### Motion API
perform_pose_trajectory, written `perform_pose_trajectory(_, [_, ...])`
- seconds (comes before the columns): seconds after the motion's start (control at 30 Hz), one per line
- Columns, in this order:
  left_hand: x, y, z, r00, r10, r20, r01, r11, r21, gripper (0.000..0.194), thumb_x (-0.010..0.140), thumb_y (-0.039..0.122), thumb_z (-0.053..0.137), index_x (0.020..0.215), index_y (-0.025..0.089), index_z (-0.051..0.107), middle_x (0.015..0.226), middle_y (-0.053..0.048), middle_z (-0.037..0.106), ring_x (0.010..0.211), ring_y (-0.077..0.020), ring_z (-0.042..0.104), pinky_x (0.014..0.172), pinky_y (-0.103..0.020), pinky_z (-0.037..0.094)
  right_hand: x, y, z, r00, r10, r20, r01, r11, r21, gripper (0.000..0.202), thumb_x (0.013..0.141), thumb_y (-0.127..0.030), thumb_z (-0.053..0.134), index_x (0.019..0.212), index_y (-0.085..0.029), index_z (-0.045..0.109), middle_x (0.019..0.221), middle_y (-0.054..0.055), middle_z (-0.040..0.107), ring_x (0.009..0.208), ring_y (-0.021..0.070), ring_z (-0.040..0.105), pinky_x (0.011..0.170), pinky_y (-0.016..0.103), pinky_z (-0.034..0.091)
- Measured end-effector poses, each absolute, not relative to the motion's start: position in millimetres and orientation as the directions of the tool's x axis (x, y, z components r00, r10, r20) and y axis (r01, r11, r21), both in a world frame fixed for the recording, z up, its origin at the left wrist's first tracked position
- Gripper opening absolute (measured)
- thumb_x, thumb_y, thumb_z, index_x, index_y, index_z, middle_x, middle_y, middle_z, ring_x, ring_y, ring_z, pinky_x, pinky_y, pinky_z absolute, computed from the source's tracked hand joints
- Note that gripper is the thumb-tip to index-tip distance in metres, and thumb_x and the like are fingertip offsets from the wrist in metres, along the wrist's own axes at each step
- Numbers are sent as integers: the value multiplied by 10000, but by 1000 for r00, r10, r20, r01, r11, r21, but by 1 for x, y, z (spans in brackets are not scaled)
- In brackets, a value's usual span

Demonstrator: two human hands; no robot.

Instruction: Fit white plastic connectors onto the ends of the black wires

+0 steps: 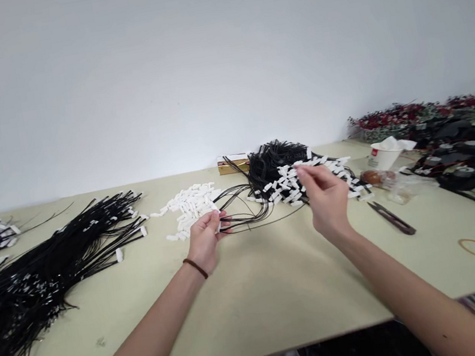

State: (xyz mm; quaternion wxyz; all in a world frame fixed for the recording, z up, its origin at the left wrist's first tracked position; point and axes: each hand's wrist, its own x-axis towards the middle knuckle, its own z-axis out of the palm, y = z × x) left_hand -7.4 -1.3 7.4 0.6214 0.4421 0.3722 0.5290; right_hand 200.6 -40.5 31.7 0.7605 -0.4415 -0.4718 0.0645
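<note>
Pinching black cables point(249, 220) at frame centre with the left hand point(205, 241).
They run rightward toward white connectors point(288, 185), nearer the right hand point(328, 198), whose fingertips press together; whether on anything, I cannot tell.

Head-worn view; faces forward and down; table point(258, 302) near, wall point(201, 68) beyond.
</note>
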Motion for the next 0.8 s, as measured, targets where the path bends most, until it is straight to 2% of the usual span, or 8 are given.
perform_pose_trajectory(0.07, [-7, -3, 8, 232, 972, 25, -300, 48, 953, 268, 639, 359, 667, 711, 107, 609, 774, -46, 598, 669, -113, 537, 576, -235, 459, 188, -46, 30, 296, 471, 831, 561, 618, -551, 90, 745, -276, 621, 776, -209, 674, 691, 11, 588, 590, 110, 471, 501, 250, 355])
perform_pose_trajectory(0.1, [-6, -4, 8, 265, 964, 34, -289, 46, 956, 269, 634, 360, 672, 708, 109, 609, 770, -44, 595, 671, -115, 537, 576, -235, 459, 182, -49, 29, 170, 459, 872, 620, 638, -457, 73, 753, -247, 614, 759, -205, 674, 665, 14, 589, 585, 115, 470, 511, 256, 360])
perform_pose_trajectory(0.17, [-5, -6, 8, 321, 946, 48, -276, 45, 960, 267, 627, 360, 681, 697, 114, 608, 759, -38, 593, 667, -117, 538, 579, -240, 461, 172, -52, 25, -10, 446, 895, 670, 668, -325, 84, 773, -212, 590, 733, -193, 662, 618, 16, 575, 578, 120, 458, 532, 265, 365])
perform_pose_trajectory(0.23, [-4, -9, 9, 365, 929, 60, -271, 45, 961, 271, 623, 369, 687, 693, 118, 610, 749, -34, 595, 659, -117, 538, 587, -245, 464, 166, -54, 23, -87, 429, 899, 699, 670, -252, 107, 784, -198, 572, 705, -179, 642, 582, 15, 545, 573, 121, 435, 540, 266, 356])
perform_pose_trajectory(0.57, [-2, -13, 11, 461, 879, 123, -258, 0, 966, 301, 651, 400, 667, 686, 104, 621, 703, -52, 614, 660, -126, 543, 611, -250, 467, 162, -55, 19, -170, 432, 886, 723, 666, -186, 102, 783, -179, 562, 689, -180, 601, 563, 0, 493, 571, 115, 382, 544, 253, 317])
perform_pose_trajectory(0.8, [-2, -13, 11, 462, 876, 135, -251, -17, 968, 286, 665, 393, 657, 685, 109, 621, 711, -49, 620, 654, -125, 546, 607, -254, 470, 162, -57, 19, -176, 457, 872, 732, 653, -194, 117, 785, -185, 553, 677, -185, 597, 549, -4, 460, 571, 118, 367, 540, 250, 304])
